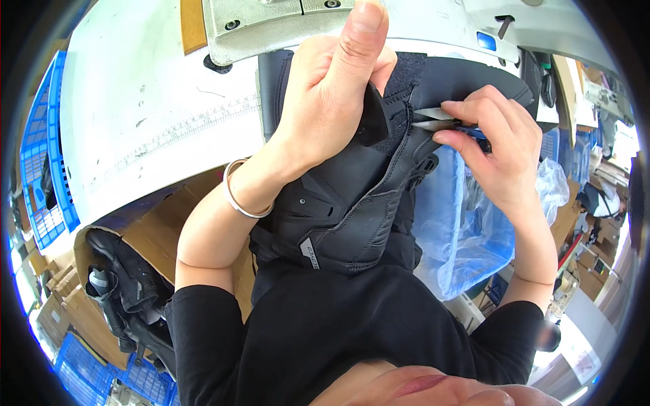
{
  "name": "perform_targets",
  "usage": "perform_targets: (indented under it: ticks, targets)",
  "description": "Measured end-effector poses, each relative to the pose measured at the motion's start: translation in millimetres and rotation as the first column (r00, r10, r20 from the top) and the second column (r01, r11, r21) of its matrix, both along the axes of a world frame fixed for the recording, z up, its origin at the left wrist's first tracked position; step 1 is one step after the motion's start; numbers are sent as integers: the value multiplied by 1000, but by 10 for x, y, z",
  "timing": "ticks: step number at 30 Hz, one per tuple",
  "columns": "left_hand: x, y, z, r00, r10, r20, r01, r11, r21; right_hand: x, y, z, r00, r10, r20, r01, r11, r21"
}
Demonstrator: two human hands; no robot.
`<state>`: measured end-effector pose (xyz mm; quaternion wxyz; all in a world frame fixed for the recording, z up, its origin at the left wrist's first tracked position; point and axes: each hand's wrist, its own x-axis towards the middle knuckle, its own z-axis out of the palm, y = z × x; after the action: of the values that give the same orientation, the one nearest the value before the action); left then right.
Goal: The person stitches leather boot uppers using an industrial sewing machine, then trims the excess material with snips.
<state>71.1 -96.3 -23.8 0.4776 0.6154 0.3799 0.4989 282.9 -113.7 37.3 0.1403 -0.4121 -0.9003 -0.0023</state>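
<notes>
A black motorcycle boot upper (359, 223) with stitched panels and a fuzzy hook-and-loop patch (399, 101) lies from the lap up onto the white machine table. My left hand (332, 81) is closed round a black flap (374, 122) of the boot, thumb pointing up; its fingers are largely hidden. Between the thumb and fingers of my right hand (497, 139) is a pair of thread snips (433, 119). The two metal blades stand apart, with their tips at the stitched edge beside the patch.
The white table (156, 128) carries a printed ruler scale and a metal machine plate (271, 27). Below right hangs a clear blue plastic bag (453, 230). A cardboard box (162, 230) with black boot pieces (128, 291) stands at lower left, near blue crates (47, 155).
</notes>
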Motion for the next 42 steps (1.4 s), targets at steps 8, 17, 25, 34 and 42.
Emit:
perform_targets:
  ticks: [8, 17, 25, 34, 42]
  targets:
    - [-16, -2, -4, 1000, 4, -6, -4, 1000, 5, -40, 14, 28, 1000, 0, -26, -1, 999, -44]
    - [0, 16, -17, 999, -8, 36, 7, 1000, 30, -9, 78, -46, 999, 47, 3, -47, 999, -4]
    - [-5, 24, -9, 999, -18, 51, 18, 1000, -1, -1, 128, -96, 999, 25, -28, -28, 995, -93]
    - [17, 20, -44, 1000, -1, 20, 1, 1000, -3, 74, 185, -173, 879, -235, -415, -9, 861, -508]
    - [9, 36, -150, 991, -44, 125, 50, 998, -40, 86, 148, -35, 991, 21, -133, -63, 947, -316]
